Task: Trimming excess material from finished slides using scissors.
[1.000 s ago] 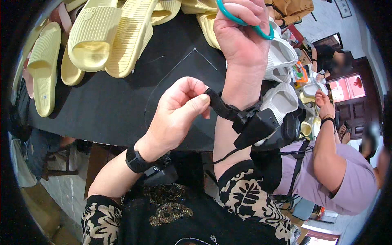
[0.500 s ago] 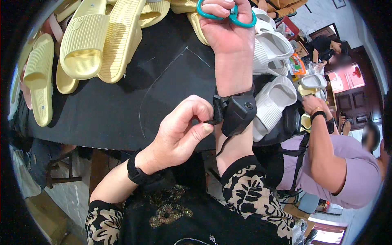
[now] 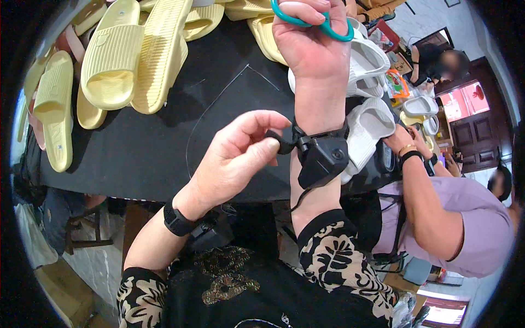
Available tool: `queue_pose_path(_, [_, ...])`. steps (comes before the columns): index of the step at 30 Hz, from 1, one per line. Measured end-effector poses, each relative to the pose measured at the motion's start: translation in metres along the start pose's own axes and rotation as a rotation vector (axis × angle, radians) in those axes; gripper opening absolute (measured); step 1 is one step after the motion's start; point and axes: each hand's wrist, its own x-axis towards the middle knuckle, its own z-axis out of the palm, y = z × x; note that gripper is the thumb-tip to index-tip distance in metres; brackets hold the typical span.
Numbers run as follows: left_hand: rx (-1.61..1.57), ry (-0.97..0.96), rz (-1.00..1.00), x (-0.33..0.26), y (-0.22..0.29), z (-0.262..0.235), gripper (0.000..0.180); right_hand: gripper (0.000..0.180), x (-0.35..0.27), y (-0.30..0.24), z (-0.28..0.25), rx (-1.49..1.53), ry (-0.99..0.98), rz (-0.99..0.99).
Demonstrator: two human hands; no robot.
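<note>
My left hand (image 3: 235, 153) pinches the end of a black strap (image 3: 280, 143) between thumb and fingers. That strap belongs to a black camera-like device (image 3: 325, 156) worn on my right wrist. My right hand (image 3: 317, 46) is palm up at the far side, its fingers curled through teal scissors handles (image 3: 339, 34); the blades are out of sight. On my left wrist sits a black band (image 3: 178, 221) with another dark device (image 3: 210, 236) beneath it. Next to my right wrist lies a white slipper (image 3: 367, 131).
Pale yellow slippers (image 3: 112, 71) lie in a group at the far left of the black-covered table (image 3: 240, 115). A thin thread (image 3: 205, 112) curves across the cloth. More white slippers (image 3: 369, 57) are at the right. A person in a lilac top (image 3: 454, 213) works close by on the right.
My left hand has drawn the strap end out from the wrist device, so more of it shows. My right hand has shifted slightly right, still holding the scissors.
</note>
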Motion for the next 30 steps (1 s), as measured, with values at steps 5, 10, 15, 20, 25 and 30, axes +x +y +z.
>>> queue_pose_path(5, [0.028, -0.100, -0.101, 0.000, -0.003, 0.001, 0.036, 0.020, -0.002, -0.007, -0.003, -0.027, 0.026, -0.025])
queue_pose_path(10, [-0.064, -0.163, -0.131, 0.005, -0.003, 0.001, 0.033, 0.021, -0.006, -0.004, 0.000, -0.017, 0.029, -0.017])
queue_pose_path(15, [-0.153, -0.237, -0.178, 0.005, -0.002, 0.003, 0.030, 0.020, -0.008, -0.004, 0.002, -0.030, 0.027, -0.021])
queue_pose_path(20, [-0.116, -0.216, -0.178, -0.002, -0.010, 0.002, 0.030, 0.018, -0.007, -0.007, -0.009, 0.002, 0.040, -0.008])
queue_pose_path(25, [-0.053, -0.218, -0.206, -0.007, -0.013, 0.003, 0.029, 0.018, -0.008, -0.010, -0.012, 0.009, 0.047, -0.021])
queue_pose_path(30, [-0.043, -0.237, -0.250, -0.012, -0.009, 0.009, 0.027, 0.016, -0.008, -0.009, -0.015, -0.042, 0.063, -0.063])
